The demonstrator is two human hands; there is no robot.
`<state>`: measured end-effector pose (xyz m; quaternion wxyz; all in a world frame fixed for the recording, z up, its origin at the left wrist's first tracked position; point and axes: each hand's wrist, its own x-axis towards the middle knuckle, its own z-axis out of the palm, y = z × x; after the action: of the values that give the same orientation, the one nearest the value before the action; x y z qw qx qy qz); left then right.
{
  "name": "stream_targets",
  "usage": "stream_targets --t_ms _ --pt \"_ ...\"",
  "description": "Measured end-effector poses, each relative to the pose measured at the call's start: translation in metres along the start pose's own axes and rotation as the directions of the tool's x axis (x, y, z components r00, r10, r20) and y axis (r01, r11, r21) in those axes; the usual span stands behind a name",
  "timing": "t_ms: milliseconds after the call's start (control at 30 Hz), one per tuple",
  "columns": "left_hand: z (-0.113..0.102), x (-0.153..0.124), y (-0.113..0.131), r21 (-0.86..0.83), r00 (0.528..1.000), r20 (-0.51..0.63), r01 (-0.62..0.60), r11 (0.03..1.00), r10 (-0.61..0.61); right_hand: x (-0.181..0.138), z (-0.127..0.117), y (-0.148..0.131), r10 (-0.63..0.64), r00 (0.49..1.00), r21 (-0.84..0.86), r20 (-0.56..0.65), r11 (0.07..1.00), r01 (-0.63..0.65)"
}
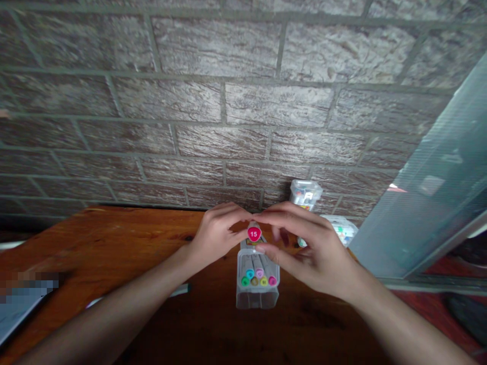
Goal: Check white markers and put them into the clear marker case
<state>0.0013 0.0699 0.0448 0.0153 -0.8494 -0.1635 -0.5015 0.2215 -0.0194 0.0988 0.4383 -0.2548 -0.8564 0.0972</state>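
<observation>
Markers sit in a clear plastic case (pixel 257 284) lying on its side near the middle of the wooden worktop (pixel 125 243), open end toward the camera, with coloured round caps showing inside; behind the worktop rises a brick wall (pixel 213 101), and a pale glass pane (pixel 437 187) leans in at the right; two more clear marker boxes stand at the back, one upright against the wall (pixel 305 193) and one lower just beside the right hand (pixel 344 228); left hand (pixel 216 234) and right hand (pixel 308 248) meet above the case, fingers (pixel 266 248) of both curled in and pinched on one marker (pixel 254 233); its pink cap end faces the camera and bears the number 15; this marker is held just over the far end of the case.
</observation>
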Motion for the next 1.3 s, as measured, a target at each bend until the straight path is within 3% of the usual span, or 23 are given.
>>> stream_targets --t_ms 533,833,1300 --pt "0.001 0.001 0.002 0.087 0.999 0.01 -0.051 0.995 0.05 -0.001 0.013 -0.004 -0.084 0.987 -0.004 -0.137 0.996 0.084" --pt "-0.001 0.002 0.005 -0.046 0.999 0.032 -0.014 0.999 0.015 0.0 -0.005 0.0 0.097 0.978 -0.066 -0.182 0.992 -0.111" --pt "0.002 0.0 -0.003 -0.085 0.999 0.011 0.051 0.995 -0.05 0.001 -0.005 -0.002 -0.008 0.993 -0.119 -0.119 0.993 -0.006"
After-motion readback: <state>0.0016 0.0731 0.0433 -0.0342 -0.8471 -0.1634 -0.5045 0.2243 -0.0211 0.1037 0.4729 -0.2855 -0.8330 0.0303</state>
